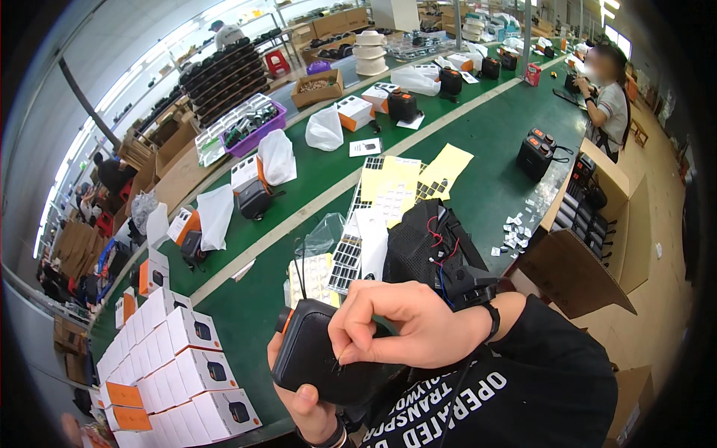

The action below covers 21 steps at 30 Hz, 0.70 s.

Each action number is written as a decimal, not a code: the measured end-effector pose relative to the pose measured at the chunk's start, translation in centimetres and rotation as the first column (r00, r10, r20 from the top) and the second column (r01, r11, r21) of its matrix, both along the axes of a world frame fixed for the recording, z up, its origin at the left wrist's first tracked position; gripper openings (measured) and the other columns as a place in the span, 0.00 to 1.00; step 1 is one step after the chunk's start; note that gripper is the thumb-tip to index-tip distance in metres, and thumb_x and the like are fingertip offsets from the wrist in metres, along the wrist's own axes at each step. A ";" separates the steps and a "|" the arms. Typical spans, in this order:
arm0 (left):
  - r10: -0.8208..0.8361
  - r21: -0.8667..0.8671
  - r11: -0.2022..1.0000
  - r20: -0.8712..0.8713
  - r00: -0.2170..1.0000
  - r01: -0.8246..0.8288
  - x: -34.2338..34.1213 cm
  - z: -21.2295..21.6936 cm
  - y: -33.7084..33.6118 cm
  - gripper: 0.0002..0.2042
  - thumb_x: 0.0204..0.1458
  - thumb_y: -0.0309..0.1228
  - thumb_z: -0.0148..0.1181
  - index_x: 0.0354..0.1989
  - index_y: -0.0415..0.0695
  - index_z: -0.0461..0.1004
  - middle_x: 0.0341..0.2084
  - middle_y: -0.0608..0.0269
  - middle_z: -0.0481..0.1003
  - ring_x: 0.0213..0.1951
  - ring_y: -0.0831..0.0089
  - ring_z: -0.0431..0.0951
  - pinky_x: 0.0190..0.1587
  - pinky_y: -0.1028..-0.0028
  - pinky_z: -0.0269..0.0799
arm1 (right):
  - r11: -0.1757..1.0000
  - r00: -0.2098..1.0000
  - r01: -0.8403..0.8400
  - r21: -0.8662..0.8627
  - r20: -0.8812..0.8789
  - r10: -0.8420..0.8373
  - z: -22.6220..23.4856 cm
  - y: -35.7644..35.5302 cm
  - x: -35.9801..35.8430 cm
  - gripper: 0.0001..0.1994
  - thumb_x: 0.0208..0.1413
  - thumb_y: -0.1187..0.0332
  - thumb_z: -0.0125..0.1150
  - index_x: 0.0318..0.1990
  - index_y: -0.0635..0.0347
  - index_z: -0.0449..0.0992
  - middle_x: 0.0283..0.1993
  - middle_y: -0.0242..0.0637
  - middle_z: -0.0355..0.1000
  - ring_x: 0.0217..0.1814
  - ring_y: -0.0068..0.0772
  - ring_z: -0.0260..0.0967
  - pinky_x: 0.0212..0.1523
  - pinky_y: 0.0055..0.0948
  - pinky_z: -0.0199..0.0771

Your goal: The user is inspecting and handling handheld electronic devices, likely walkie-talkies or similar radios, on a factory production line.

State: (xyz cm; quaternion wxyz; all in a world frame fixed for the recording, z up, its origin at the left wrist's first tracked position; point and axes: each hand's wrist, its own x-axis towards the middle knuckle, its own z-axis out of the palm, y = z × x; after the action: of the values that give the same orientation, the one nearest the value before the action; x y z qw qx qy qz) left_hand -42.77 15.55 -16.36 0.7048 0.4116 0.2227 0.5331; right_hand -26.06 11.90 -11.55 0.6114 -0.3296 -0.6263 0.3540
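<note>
A small black portable speaker (pixel 308 349) with an orange knob and a thin strap is tilted up close in front of me. My left hand (pixel 308 409) is wrapped round its lower side, thumb on the near edge. Over the speaker's mesh front, my right hand (pixel 418 325) is closed in a pinch, its fingertips at the surface. Something thin and dark shows at those fingertips, too small to name. Just beyond my hands lie sticker sheets (pixel 347 254), yellow backing paper (pixel 396 183) and a black mesh piece (pixel 418 239) with red wires.
White boxes (pixel 202 366) are stacked at the left. Along the green bench (pixel 299 216) stand more speakers (pixel 258 198), orange-and-white boxes and plastic bags. An open carton (pixel 590 254) of black items stands right, near scattered white bits (pixel 515 233). A person (pixel 609 104) works at the far right.
</note>
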 end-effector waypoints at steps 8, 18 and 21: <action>0.018 0.005 1.000 -0.011 1.000 -0.018 -0.2 0.1 0.2 0.42 0.32 0.43 0.64 0.56 0.32 0.53 0.47 0.45 0.65 0.47 0.60 0.71 0.51 0.67 0.67 | 0.996 0.994 0.082 -0.020 0.075 -0.080 0.5 0.6 -1.0 0.07 0.45 0.76 0.63 0.29 0.60 0.69 0.30 0.28 0.72 0.29 0.18 0.60 0.28 0.18 0.60; 0.014 -0.023 1.000 -0.034 0.999 -0.015 -0.6 -0.1 0.1 0.42 0.32 0.44 0.64 0.55 0.33 0.53 0.47 0.45 0.65 0.47 0.61 0.70 0.51 0.67 0.67 | 0.989 0.982 0.147 0.029 0.116 -0.150 -0.2 0.9 -1.5 0.08 0.43 0.75 0.65 0.29 0.59 0.71 0.29 0.25 0.70 0.27 0.19 0.58 0.27 0.18 0.59; 0.015 -0.023 1.000 -0.040 0.999 -0.016 -0.5 -0.1 0.2 0.43 0.31 0.45 0.64 0.55 0.32 0.53 0.46 0.46 0.65 0.47 0.62 0.71 0.51 0.68 0.67 | 0.987 0.980 0.159 0.020 0.119 -0.160 -0.3 0.8 -1.5 0.08 0.42 0.75 0.65 0.29 0.59 0.71 0.29 0.25 0.69 0.27 0.19 0.57 0.27 0.18 0.59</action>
State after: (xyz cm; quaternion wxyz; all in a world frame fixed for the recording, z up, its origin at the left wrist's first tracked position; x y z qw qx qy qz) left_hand -43.27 15.78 -16.48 0.7009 0.4119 0.2461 0.5278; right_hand -27.54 12.75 -11.86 0.6007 -0.3962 -0.6354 0.2802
